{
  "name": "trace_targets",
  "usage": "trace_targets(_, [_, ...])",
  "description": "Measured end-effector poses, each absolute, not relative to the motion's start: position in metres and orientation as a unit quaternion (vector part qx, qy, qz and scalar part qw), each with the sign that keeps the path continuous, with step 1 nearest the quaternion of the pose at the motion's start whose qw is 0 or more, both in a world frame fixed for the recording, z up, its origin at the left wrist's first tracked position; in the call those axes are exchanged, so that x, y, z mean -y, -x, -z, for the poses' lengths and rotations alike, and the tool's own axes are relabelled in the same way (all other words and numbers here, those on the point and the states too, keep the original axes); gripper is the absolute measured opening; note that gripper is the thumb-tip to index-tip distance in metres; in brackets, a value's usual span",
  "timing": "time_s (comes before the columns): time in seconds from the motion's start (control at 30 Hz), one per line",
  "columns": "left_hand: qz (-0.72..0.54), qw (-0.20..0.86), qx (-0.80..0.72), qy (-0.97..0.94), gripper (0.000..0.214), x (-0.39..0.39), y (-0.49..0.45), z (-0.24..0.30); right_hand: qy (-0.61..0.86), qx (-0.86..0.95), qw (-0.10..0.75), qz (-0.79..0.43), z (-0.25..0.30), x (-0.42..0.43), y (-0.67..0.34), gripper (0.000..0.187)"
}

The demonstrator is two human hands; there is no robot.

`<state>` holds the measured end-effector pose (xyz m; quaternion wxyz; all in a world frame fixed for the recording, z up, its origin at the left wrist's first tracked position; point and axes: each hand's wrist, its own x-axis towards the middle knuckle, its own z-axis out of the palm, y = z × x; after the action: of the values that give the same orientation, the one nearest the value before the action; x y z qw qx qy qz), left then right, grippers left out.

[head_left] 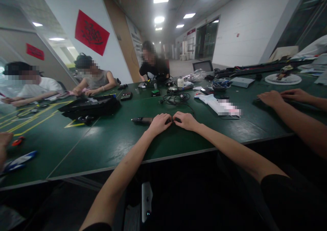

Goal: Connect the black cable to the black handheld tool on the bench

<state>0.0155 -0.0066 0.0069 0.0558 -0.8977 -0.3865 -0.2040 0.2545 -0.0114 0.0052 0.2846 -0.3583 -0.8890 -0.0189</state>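
A dark, pen-shaped power tool that looks like an electric screwdriver (143, 120) lies on the green table, its narrow metal tip to the left. Around its rear end, my left hand (160, 124) is closed. My right hand (187, 121) pinches a small black cable connector (176, 119) close beside the left fingertips. Whether the connector and the tool touch is hidden by my fingers. Behind my hands lies a loosely coiled black cable (176, 99), and one strand runs down towards my right hand.
A white cloth-like item (217, 104) lies to the right, near another person's hands (272, 97). A black tray (90, 106) stands on the left, with blue-handled pliers (21, 160) nearer the front edge. A white fan grille (283, 79) is at the far right. Several people sit around.
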Motion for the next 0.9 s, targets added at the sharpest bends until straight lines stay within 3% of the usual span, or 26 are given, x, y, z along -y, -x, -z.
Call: trace_targets(0.9, [0.197, 0.048, 0.373, 0.906, 0.012, 0.0073, -0.0142, -0.0089, 0.359, 0.890, 0.281, 0.017, -0.0081, 0.0139, -0.2544, 0.011])
